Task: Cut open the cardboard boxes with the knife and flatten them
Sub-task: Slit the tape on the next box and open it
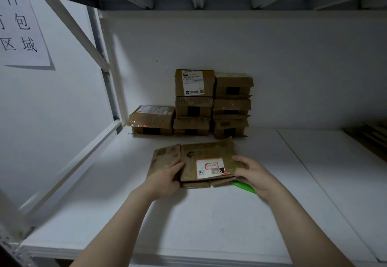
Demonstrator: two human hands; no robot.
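Box [206,153] lies collapsed on the near middle of the shelf [209,224]. The left hand [167,175] grips its left edge and the right hand [254,174] its right edge, likely pressing it flat. The green knife [244,186] pokes out just under the right hand, handy for the next cut. The stack [211,103] of uncut ones waits against the far wall.

Inventory of shelf:
- cardboard boxes, closed: seven in all, made up of a single box [151,120] at the left, a middle stack [193,103] of three, and a right stack [231,105] of three
- flattened box [207,153]: one
- green knife [244,186]: one, partly hidden
- hands: two, left hand [167,177] and right hand [254,175]
- paper sign [21,25]: one
- cardboard pile [368,136], far right: number of pieces unclear
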